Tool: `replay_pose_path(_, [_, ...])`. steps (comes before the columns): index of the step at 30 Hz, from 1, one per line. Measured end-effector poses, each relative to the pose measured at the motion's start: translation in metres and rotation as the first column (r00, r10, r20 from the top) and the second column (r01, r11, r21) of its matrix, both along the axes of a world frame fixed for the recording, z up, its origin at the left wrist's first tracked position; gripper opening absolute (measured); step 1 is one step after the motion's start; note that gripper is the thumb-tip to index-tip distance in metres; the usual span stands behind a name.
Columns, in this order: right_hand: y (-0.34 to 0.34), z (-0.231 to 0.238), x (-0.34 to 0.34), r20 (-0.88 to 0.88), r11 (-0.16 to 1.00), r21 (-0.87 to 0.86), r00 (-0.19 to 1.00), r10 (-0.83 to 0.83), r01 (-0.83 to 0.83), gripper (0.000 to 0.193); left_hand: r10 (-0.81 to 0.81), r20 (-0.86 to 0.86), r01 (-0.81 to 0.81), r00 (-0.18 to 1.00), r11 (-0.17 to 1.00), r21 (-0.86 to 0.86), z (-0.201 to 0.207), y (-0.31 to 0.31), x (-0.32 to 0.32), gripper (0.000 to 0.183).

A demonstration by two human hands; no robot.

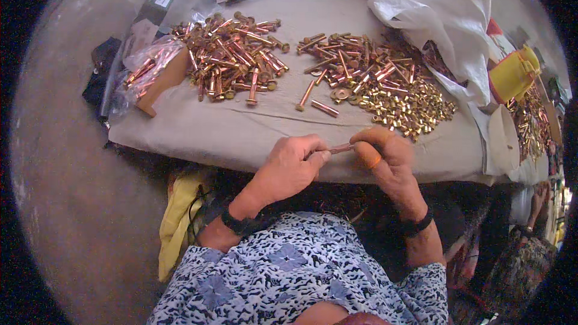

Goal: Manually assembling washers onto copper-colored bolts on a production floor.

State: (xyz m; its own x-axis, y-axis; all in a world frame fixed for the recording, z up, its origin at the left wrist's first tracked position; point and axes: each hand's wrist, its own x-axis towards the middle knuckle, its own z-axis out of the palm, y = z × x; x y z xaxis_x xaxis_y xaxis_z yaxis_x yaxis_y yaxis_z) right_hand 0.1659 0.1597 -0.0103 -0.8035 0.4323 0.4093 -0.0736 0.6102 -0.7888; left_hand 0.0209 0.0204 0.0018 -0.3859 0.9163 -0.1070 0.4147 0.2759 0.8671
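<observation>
- Across the middle of the view stretches a bench (180,127) covered in pale cloth.
- On its right side lies a crumpled white plastic sheet (442,15).
- At left, a heap of coppery bolts (232,54) spreads beside a piece of brown cardboard (162,84).
- To the right, apart from that heap, a second bolt pile (364,63) touches a mound of small brass-coloured pieces (412,107).
- At the front edge, the left hand (292,165) has its thumb and fingers clamped on a slender metal piece.
- Facing it, the right hand (388,156), orange covering on its thumb, has its fingers pinched together at the other end.
- Between both hands, the slender metal piece (342,148) lies nearly level, partly hidden by the fingers.
</observation>
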Motion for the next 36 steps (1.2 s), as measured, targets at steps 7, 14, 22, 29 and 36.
replay_pose_path(7, [0.0,0.006,0.003,0.104,0.997,0.065,0.993,-0.046,0.04,0.014,0.074,-0.263,-0.008,0.962,0.97,0.242,-0.005,0.002,0.009,0.017])
replay_pose_path(14, [0.002,-0.003,0.002,-0.063,0.998,0.0,0.996,-0.06,0.061,0.018,0.034,-0.152,-0.005,0.988,0.983,0.184,-0.003,0.006,0.011,0.016])
replay_pose_path(22, [0.0,-0.002,-0.003,-0.225,0.985,0.028,0.961,-0.162,0.173,0.016,0.061,-0.088,-0.041,0.994,0.976,0.213,-0.009,0.009,0.012,0.014])
replay_pose_path(29, [0.013,-0.01,0.01,0.189,0.977,-0.011,0.96,-0.206,0.212,0.012,0.072,0.067,-0.078,0.995,0.991,0.107,-0.013,0.007,0.01,0.014])
replay_pose_path(36, [0.004,-0.013,-0.006,-0.34,0.988,0.028,0.93,-0.136,0.155,0.015,0.058,0.126,-0.065,0.99,0.997,0.046,-0.008,0.009,0.01,0.014])
